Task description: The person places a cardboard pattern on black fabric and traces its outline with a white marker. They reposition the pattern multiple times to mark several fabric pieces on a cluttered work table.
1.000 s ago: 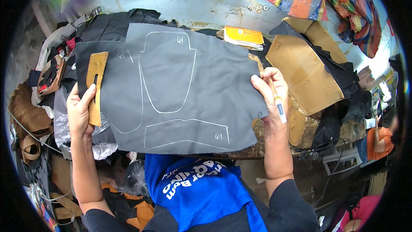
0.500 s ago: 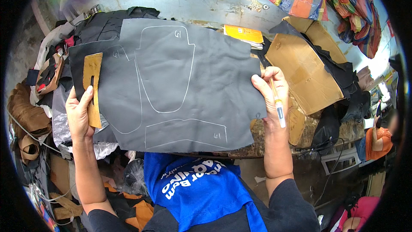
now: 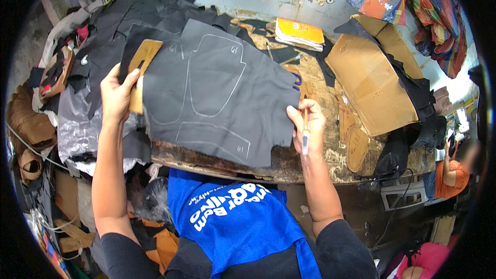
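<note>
A dark grey leather-like sheet (image 3: 217, 93), outlined with several thin pale shapes, is stretched between my hands above the worktable. My left hand (image 3: 117, 95) is closed on the sheet's left edge, its thumb pressing a tan slotted pattern template (image 3: 149, 51) against it. At the sheet's right edge, my right hand (image 3: 311, 121) pinches the material. That same hand also holds a slim marking pen (image 3: 305, 142), its pale clear end pointing down towards me. The sheet tilts, with its right side lower, and its near edge sags a little.
Black material pieces (image 3: 155, 13) are heaped at the far left. On the worn wooden table (image 3: 330, 163) lie a yellow-covered booklet (image 3: 298, 32), a tan template (image 3: 356, 147) and an open cardboard box (image 3: 369, 82). Another person in an orange top (image 3: 451, 178) is at the far right.
The sheet has turned clockwise and its right end has dropped. My hands have come closer together, the left rising and the right lowering. More of the tabletop shows beyond the sheet.
</note>
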The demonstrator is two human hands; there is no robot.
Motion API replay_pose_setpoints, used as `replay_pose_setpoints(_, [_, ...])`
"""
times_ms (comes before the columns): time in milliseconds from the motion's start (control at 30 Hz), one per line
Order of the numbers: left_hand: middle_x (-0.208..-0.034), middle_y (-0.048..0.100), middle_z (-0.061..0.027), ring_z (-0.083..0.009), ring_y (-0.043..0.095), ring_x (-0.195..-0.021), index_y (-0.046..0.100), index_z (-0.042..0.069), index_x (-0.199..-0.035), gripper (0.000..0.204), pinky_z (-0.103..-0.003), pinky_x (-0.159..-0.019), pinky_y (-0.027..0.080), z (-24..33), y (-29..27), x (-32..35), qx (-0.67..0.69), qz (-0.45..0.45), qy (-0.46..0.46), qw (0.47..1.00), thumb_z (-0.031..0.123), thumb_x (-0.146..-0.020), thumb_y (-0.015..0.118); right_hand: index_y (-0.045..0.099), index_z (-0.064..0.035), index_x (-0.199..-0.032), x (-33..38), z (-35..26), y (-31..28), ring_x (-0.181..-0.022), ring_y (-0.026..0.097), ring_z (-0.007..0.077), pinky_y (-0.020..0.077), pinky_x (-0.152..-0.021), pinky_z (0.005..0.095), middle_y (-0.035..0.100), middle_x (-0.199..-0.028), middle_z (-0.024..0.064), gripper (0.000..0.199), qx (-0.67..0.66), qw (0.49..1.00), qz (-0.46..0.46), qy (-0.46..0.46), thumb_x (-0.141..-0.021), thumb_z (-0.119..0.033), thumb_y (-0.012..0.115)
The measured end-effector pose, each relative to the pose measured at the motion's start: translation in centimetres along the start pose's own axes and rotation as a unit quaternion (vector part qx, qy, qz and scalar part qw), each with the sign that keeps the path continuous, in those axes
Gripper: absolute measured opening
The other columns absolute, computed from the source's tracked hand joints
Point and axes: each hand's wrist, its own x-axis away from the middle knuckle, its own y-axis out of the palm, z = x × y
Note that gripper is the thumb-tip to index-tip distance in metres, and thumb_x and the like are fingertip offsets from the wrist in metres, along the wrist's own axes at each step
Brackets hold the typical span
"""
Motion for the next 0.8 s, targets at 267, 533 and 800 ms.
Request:
replay_pose_setpoints(267, [-0.094,0.067,-0.0086,-0.0125,0.061,-0.081,0.06,-0.006,-0.108,0.027,-0.026,-0.074,0.048,-11.9,0.5,4.8,-0.127,0.047,-0.137,0.981,0.002,-0.082,0.061,0.057,0.0025,-0.108,2.4,4.5,-1.7,-0.055,0.057,0.0083,0.0412,-0.043,0.0173,0.061,-0.079,0.008,0.027,0.146,0.988,-0.048,-0.018,-0.097,-0.021,0.049])
replay_pose_setpoints(533, [-0.097,0.068,-0.0093,-0.0119,0.06,-0.084,0.059,-0.003,-0.114,0.031,-0.025,-0.077,0.047,-13.6,0.0,6.2,-0.187,0.046,-0.052,0.98,0.005,-0.084,0.061,0.058,0.001,-0.088,5.8,8.3,-1.1,-0.053,0.053,0.0059,0.043,-0.049,0.0202,0.058,-0.067,0.003,0.017,0.231,0.967,-0.103,-0.025,-0.092,-0.015,0.055])
replay_pose_setpoints(800, [-0.097,0.068,-0.0097,-0.0123,0.061,-0.084,0.06,-0.003,-0.112,0.03,-0.026,-0.077,0.048,-13.6,0.0,6.3,-0.201,0.044,-0.067,0.976,0.004,-0.083,0.062,0.058,0.0005,-0.081,5.8,8.4,-1.4,-0.052,0.052,0.0064,0.0422,-0.048,0.0204,0.056,-0.061,0.0021,0.016,0.333,0.925,-0.127,-0.133,-0.091,-0.012,0.056])
